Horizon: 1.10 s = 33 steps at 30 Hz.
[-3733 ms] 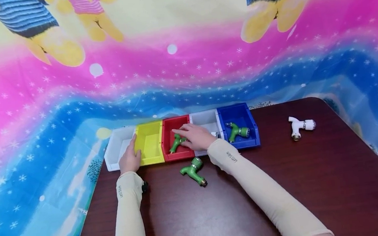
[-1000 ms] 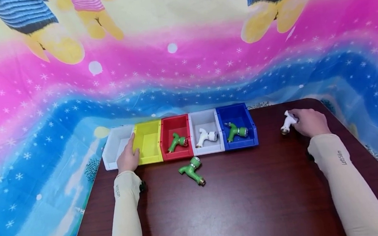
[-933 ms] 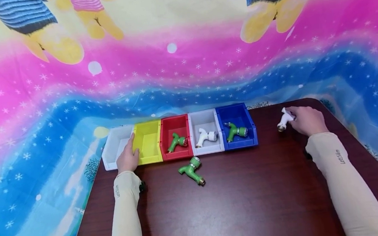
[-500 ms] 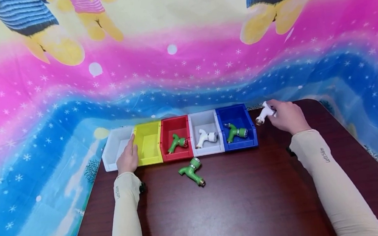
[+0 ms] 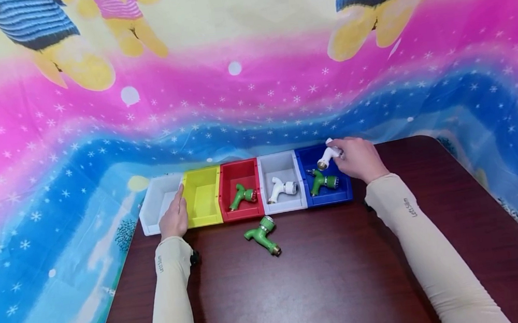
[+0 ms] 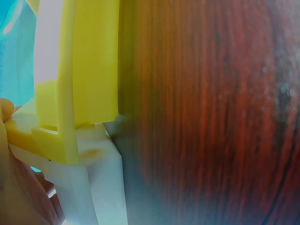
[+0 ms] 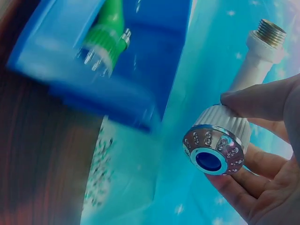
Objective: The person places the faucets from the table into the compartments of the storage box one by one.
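Observation:
My right hand [image 5: 359, 158] pinches a white faucet [image 5: 328, 155] over the blue bin [image 5: 337, 195]. In the right wrist view, the thumb presses the faucet's ribbed white knob [image 7: 220, 123], which has a chrome end and a blue centre; its brass thread points up and away. My left hand [image 5: 173, 219] straddles the shared wall of the left white bin [image 5: 152, 216] and the yellow bin [image 5: 204, 200], thumb on the yellow side, the other fingers partly hidden. A green faucet [image 5: 323, 182] lies in the blue bin beneath the held one.
The red bin [image 5: 238, 171] holds a green faucet [image 5: 243, 195]; the second white bin [image 5: 279, 164] holds a white faucet [image 5: 281, 188]. Another green faucet [image 5: 263, 236] lies on the dark wooden table [image 5: 308, 281] before the row. A patterned cloth [image 5: 235, 111] hangs behind.
My right hand has picked the white faucet up from the table's right side and carried it left, over the blue bin. A white faucet shows in the second white bin. My left hand stays put.

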Tool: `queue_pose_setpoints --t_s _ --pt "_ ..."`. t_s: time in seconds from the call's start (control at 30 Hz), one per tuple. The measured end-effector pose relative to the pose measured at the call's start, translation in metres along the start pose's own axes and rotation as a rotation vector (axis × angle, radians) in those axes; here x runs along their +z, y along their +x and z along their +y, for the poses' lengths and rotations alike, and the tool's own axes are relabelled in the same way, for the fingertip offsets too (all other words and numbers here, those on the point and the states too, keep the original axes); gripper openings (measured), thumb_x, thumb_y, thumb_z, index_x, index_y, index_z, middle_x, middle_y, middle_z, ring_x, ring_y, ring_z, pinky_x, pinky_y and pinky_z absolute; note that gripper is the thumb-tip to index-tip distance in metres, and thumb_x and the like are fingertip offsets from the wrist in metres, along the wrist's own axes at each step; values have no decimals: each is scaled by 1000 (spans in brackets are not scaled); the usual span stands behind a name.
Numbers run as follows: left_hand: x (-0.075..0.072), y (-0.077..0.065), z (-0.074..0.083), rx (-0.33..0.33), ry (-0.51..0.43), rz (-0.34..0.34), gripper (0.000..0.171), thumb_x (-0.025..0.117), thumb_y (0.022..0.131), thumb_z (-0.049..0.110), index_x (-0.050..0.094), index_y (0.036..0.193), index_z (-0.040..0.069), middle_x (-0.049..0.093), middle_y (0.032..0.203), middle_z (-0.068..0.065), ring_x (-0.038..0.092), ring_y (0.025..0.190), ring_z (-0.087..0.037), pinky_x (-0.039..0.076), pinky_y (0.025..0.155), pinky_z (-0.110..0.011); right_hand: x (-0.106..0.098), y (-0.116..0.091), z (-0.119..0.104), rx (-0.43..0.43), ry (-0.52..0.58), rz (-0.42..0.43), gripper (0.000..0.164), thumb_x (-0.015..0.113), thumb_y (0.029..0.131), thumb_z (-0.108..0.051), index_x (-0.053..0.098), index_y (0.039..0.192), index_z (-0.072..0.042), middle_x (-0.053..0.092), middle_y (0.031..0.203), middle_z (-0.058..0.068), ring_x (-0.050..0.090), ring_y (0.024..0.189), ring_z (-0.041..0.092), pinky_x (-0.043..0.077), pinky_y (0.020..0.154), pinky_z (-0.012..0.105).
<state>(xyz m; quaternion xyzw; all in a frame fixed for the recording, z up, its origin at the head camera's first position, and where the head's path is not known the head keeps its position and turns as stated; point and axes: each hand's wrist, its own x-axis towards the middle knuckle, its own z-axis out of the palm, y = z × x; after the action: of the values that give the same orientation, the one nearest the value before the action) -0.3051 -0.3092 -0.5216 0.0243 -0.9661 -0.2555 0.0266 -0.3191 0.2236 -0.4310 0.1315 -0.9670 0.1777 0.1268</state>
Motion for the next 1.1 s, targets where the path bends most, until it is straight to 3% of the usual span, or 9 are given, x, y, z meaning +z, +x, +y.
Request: queue_pose_setpoints --t_s 0.3,0.53,0.7,0.93,1.1 --pt "-4 -1 2 -4 -3 0 57 11 113 43 9 169 29 31 168 -20 36 150 -46 33 118 -64 14 24 -44 -25 7 -48 42 67 93 -12 70 135 -11 74 115 18 55 72 27 47 68 42" --pt "-2 -2 4 -12 -22 -4 59 6 112 47 9 168 30 28 169 -18 33 152 -45 31 119 -63 41 41 -89 -119 -19 -80 44 69 92 -13 69 136 -12 74 105 15 59 73 23 53 68 40" --pt "0 -1 2 -10 -25 2 59 6 112 47 8 168 31 29 169 -18 33 151 -45 32 118 -64 61 53 -121 -191 -26 -92 45 68 91 -13 69 136 -13 72 94 9 54 67 19 49 63 34" --pt "3 5 -1 3 -22 29 59 5 111 48 9 168 32 30 169 -17 36 150 -45 34 116 -65 80 66 -161 -235 -20 -96 44 68 93 -16 69 137 -14 73 100 8 53 66 17 41 55 28" --pt "2 2 -3 -4 -21 23 60 5 111 48 9 168 31 29 170 -16 36 150 -45 34 116 -65 95 72 -187 -268 -30 -100 42 68 91 -14 69 133 -15 73 98 5 55 67 16 44 55 28"
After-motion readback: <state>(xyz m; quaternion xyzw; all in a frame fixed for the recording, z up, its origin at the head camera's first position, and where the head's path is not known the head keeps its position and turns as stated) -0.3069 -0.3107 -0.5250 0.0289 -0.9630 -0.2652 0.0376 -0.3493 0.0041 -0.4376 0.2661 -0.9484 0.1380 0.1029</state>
